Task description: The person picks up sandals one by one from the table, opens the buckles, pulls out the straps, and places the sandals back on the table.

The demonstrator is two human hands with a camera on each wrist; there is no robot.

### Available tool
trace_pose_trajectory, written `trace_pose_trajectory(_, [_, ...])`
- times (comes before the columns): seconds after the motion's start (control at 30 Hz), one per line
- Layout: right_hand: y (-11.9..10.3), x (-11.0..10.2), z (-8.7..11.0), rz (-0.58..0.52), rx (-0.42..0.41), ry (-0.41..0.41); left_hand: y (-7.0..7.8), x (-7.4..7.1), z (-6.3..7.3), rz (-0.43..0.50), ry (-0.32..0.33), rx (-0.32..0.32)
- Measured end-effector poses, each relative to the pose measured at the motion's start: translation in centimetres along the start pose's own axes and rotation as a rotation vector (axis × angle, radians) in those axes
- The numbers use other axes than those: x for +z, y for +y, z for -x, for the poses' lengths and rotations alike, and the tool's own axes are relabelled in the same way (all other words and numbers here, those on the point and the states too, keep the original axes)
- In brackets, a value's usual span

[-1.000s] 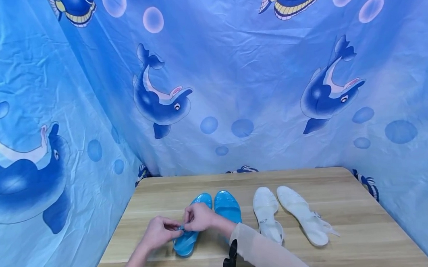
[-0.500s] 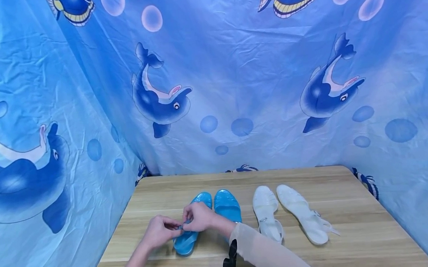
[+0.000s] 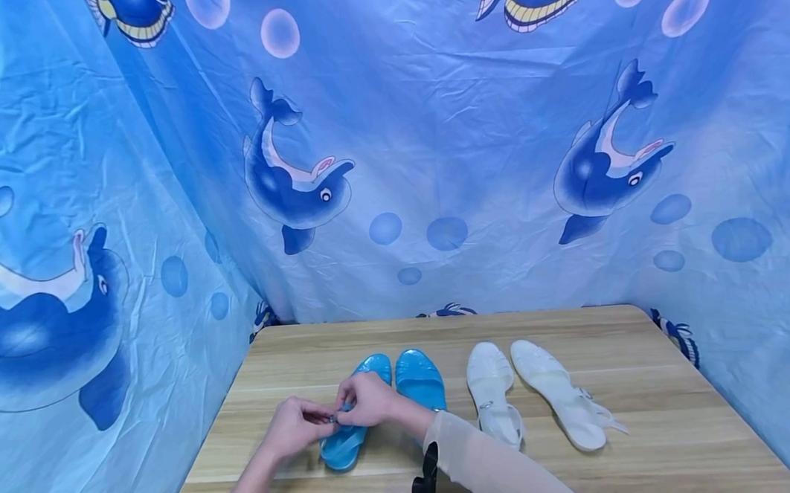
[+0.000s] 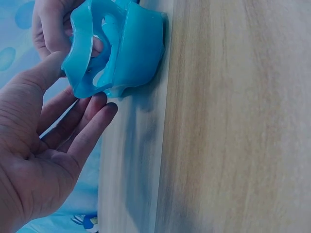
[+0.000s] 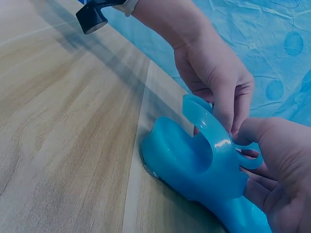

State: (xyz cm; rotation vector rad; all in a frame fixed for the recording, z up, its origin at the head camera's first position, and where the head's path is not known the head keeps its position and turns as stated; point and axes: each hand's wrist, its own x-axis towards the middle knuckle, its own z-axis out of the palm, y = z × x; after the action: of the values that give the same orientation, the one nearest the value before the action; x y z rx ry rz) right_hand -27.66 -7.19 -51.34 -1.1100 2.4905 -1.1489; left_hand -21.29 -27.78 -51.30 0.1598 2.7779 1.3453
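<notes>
A glossy blue jelly sandal [image 3: 342, 450] lies on the table, toe away from me, the left one of a blue pair. My left hand [image 3: 292, 429] pinches its ankle strap [image 4: 80, 53] between thumb and fingertips. From the other side, my right hand [image 3: 368, 400] pinches the strap close to the left fingertips. A small buckle seems to lie between the hands, mostly covered by fingers. In the right wrist view, the strap loops up above the heel [image 5: 163, 141]. The second blue sandal [image 3: 418, 372] stands just right, partly hidden by my right forearm.
To the right lie two white sandals [image 3: 491, 383], the farther white sandal [image 3: 564, 401] angled with its strap end spread outward. They rest on a wood-grain table [image 3: 665, 418]. A blue sea-print curtain [image 3: 391, 165] rises behind and at the sides.
Both hands stay at the strap of the left blue sandal, with only slight finger movement. The sandals stay in place.
</notes>
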Motion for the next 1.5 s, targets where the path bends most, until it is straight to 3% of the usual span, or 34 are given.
trace_pose_trajectory(0.93, [0.11, 0.1, 0.32, -0.023, -0.006, 0.046, -0.15, 0.06, 0.17, 0.001, -0.006, 0.009])
trace_pose_trajectory(1.17, [0.13, 0.03, 0.35, 0.026, -0.027, 0.058, -0.1, 0.1, 0.12, 0.001, -0.003, 0.007])
trace_pose_trajectory(1.5, [0.51, -0.11, 0.16, -0.026, -0.034, 0.064, 0.11, -0.09, 0.17, 0.007, 0.002, -0.007])
